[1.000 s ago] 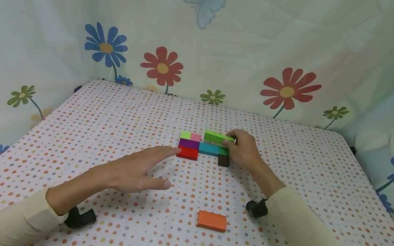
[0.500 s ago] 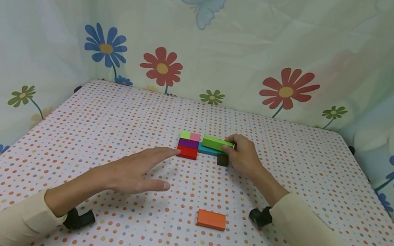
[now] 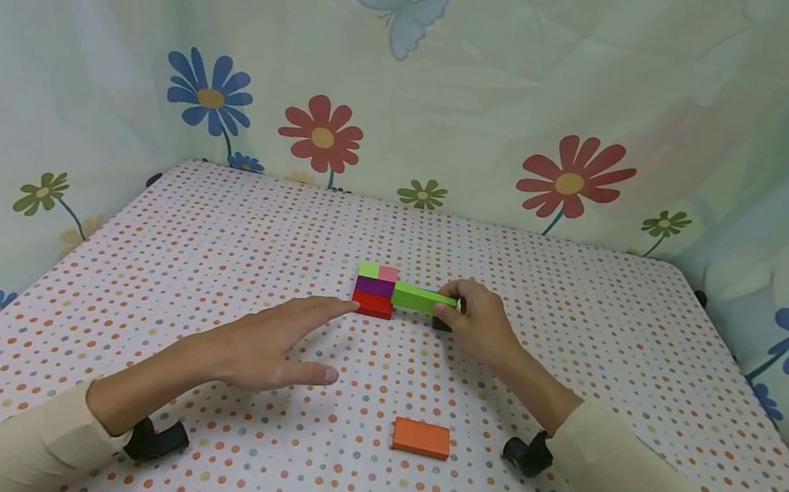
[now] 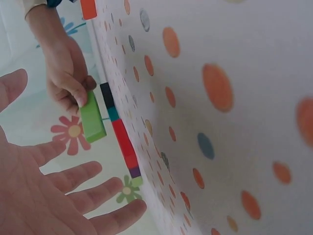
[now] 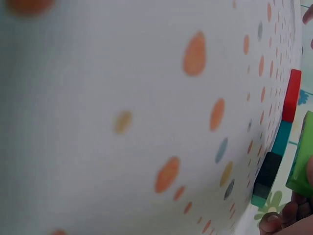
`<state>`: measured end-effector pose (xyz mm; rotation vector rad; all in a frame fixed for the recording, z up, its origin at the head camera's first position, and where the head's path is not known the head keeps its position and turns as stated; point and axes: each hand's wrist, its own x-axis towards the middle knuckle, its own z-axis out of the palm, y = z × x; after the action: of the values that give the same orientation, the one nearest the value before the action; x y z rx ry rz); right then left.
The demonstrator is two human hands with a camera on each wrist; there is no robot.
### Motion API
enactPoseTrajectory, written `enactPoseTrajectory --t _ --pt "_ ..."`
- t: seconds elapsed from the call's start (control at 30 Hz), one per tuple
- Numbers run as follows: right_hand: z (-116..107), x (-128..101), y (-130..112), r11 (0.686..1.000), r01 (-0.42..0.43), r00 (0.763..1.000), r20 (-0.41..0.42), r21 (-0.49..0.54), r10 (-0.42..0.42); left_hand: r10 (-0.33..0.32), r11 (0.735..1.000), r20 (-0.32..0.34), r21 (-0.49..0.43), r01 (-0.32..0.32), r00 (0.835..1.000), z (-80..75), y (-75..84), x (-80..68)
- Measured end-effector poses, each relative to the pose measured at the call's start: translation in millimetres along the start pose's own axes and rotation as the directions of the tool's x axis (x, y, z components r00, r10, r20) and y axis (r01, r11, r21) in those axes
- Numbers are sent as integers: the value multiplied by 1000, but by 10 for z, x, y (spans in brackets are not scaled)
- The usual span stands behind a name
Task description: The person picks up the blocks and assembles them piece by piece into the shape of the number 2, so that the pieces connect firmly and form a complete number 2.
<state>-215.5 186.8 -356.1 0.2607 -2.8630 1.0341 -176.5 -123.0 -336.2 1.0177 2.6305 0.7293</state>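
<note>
My right hand (image 3: 476, 323) pinches a long green block (image 3: 423, 299) by its right end, a little above the table beside a flat cluster of blocks: red block (image 3: 374, 304), purple block (image 3: 375, 286), light green and pink block (image 3: 379, 272). A dark block (image 3: 440, 324) shows just under my right fingers. The left wrist view shows the green block (image 4: 92, 117) held over a teal block (image 4: 113, 113) and the dark block (image 4: 106, 94). My left hand (image 3: 275, 339) hovers flat with its fingers spread, fingertips just short of the red block, holding nothing.
An orange block (image 3: 421, 438) lies alone nearer to me. The table is covered by a dotted cloth (image 3: 229, 240), with flowered curtains (image 3: 572, 170) closing it in at the back and both sides.
My right hand has carried the green block left and nearer to me, so it now covers the teal block in the head view. The left hand has hardly moved.
</note>
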Motion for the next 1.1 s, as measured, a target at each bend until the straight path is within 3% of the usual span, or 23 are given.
enactPoseTrajectory --t 0.17,0.5,0.8,1.1 --pt "19 -84 -16 1000 -11 1000 17 21 11 -26 1000 9 4 26 1000 -4 17 0" --pt "90 -236 -127 997 51 999 12 56 -52 -29 1000 11 7 29 1000 -13 54 -7" --pt "137 -359 -205 996 -20 997 78 83 13 -43 999 14 1 43 999 -13 89 -11" --pt "149 -463 -259 994 70 990 113 89 -80 -49 999 22 8 49 999 -20 122 -35"
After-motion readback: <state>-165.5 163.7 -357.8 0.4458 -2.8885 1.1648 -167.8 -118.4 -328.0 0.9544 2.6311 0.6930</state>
